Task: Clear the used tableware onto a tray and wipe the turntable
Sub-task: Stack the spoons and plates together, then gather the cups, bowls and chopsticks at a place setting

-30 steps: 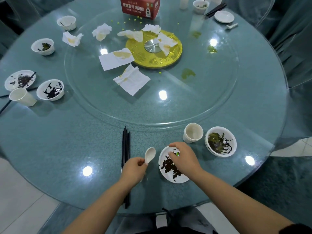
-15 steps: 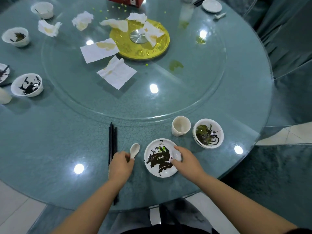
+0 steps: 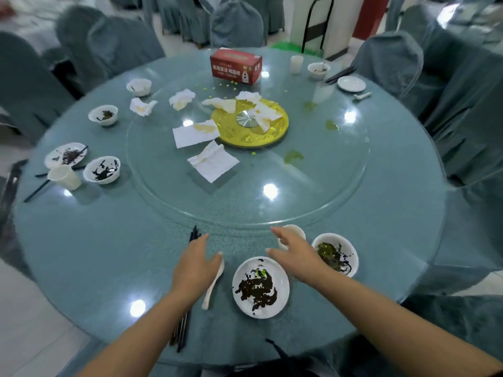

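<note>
- Hovering over the near edge of the round glass-topped table (image 3: 81, 254), both hands are spread with straight fingers and hold nothing.
- The left hand (image 3: 194, 266) is above a white soup spoon (image 3: 213, 287) and a pair of black chopsticks (image 3: 183, 330); whether it touches them cannot be told.
- The right hand (image 3: 295, 255) is partly in front of a white cup (image 3: 295, 230), between a sauce-smeared small plate (image 3: 260, 287) and a bowl (image 3: 336, 254) of dark green leftovers.
- The glass turntable (image 3: 313, 186) fills the table's middle, carrying stained paper napkins (image 3: 213, 161), a yellow centre disc (image 3: 250, 131), green spills and a red box (image 3: 236, 67) at its far edge.
- More dirty bowls, a plate and a cup (image 3: 64, 176) stand along the left edge.
</note>
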Tool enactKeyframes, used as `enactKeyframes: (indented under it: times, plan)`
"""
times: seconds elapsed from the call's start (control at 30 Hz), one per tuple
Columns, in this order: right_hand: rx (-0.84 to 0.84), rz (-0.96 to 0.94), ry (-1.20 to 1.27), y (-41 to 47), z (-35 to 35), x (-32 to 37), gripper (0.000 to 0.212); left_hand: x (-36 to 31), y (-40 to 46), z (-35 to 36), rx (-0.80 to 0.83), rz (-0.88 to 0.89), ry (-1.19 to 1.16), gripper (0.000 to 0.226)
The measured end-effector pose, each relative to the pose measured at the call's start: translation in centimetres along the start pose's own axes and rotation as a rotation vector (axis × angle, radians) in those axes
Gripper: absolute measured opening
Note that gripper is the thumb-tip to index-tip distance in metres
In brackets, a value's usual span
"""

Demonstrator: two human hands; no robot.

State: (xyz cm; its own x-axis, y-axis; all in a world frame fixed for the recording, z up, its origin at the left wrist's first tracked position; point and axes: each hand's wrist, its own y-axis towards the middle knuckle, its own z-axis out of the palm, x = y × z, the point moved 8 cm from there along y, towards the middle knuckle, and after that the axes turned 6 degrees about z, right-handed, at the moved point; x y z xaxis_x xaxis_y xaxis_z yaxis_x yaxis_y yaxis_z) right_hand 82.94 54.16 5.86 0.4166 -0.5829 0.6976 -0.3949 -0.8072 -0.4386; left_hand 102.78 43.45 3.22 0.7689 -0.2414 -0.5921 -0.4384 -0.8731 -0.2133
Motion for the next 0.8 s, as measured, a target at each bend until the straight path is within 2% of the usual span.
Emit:
enactKeyframes:
  times: [0.1,0.2,0.4,0.63,0.7,0.8]
  plan:
    - [0.008,-0.132,-0.035,-0.2,-1.0,3.4,0.051,-3.4,-0.8,-3.6,-0.124,0.088,-0.018,0.055]
    - [0.028,-0.249,-0.096,-0.9,-1.8,7.1,0.051,-6.1,-2.6,-7.4,-0.224,0.163,0.036,0.054]
    - [0.176,-0.467,-0.353,-4.2,-1.9,15.5,0.064,-7.5,-7.4,-14.0,-0.32,0.107,0.269,0.062]
    - [0.149,-0.665,-0.48,-11.7,-1.6,24.5,0.063,-7.5,-14.6,-21.2,-0.44,0.158,0.337,0.06]
    - [0.13,-0.725,-0.506,-14.7,-1.1,27.3,0.063,-7.0,-17.1,-23.8,-0.454,0.179,0.353,0.059]
    - [0.122,-0.806,-0.559,-19.8,0.9,30.9,0.063,-5.6,-21.2,-27.8,-0.38,0.223,0.331,0.06]
